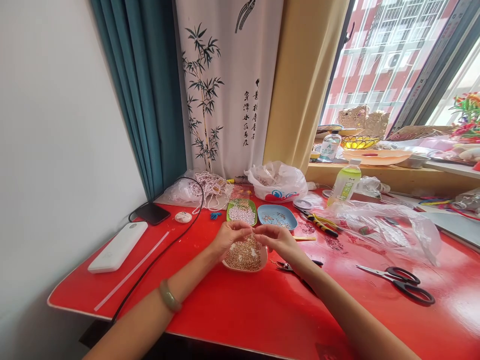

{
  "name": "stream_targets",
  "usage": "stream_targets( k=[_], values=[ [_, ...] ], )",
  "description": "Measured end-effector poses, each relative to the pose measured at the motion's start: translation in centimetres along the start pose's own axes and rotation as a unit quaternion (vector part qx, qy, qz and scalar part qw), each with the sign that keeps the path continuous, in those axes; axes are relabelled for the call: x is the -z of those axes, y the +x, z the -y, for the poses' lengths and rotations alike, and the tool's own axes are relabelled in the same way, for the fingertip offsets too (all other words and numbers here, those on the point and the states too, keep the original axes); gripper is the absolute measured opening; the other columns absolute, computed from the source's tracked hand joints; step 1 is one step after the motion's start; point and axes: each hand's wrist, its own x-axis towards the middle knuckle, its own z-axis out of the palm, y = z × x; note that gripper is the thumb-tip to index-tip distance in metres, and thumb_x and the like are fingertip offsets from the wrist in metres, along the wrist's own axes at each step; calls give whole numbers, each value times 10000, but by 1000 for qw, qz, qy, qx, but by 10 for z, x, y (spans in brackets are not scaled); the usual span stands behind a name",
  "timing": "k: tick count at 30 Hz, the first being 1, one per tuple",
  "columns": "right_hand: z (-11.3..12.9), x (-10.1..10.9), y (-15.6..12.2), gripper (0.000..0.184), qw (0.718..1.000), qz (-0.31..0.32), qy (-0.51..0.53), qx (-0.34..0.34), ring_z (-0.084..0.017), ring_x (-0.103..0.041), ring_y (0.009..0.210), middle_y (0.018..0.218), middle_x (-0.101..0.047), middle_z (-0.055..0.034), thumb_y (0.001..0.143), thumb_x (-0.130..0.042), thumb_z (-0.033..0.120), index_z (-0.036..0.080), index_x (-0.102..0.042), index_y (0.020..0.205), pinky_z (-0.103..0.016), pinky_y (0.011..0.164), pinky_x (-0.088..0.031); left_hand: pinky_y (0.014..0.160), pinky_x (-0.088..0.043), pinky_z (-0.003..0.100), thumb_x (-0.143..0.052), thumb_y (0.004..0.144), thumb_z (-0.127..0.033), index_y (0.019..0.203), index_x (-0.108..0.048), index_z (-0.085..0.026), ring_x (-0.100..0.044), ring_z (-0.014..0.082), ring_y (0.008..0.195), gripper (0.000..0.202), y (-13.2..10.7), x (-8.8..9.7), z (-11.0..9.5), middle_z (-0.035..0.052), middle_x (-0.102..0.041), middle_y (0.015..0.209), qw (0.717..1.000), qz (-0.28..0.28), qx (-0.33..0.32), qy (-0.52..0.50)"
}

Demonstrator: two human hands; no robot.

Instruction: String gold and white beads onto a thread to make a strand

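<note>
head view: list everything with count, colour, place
table: 1, red, foreground
pink tray: 1, pink, table middle
green tray: 1, green, behind it
blue tray: 1, blue, beside green tray
beads: many, gold and pale, in trays
pearl strands: several, pale pink, back left
plastic bags: several, whitish, back, right
pliers: 1, yellow-black, right of blue tray
dark tool: 1, black, right of pink tray
scissors: 1, black handles, right
bottles: 2, green on table, clear on windowsill
phone: 1, black, left
flat device: 1, white, left
cable: 1, black, left
strip: 1, pale, left
curtains: 3, teal, white, tan, behind
flowers: several, red-orange, far right
bangle: 1, green, left forearm
left hand: 1, over pink tray
right hand: 1, over pink tray
</note>
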Motion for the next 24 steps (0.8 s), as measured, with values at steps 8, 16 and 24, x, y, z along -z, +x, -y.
stream_targets(
  k=[8,16,24],
  values=[
    [-7,4,4,154,999,19,-38,22,-92,-480,524,574,-553,15,677,-575,304,156,-608,646,-207,479,-345,528,-383,181,-711,520,-248,613,-641,-145,-510,86,576,155,-2,-3,-2,13,-612,621,1000,6,-23,12],
    [-3,8,5,152,999,-37,-20,-24,-93,-511,540,600,-574,7,668,-572,305,156,-599,657,-198,471,-371,504,-366,206,-623,591,-248,666,-685,-143,-529,126,551,143,6,10,-7,50,-648,626,958,21,-35,283],
    [-10,14,8,194,995,-73,47,-45,-124,-578,611,604,-599,-18,651,-599,331,140,-590,681,-226,543,-446,630,-419,243,-524,655,-275,789,-674,-174,-588,167,696,225,17,34,-5,43,-673,772,875,-14,-88,476]
  ],
)
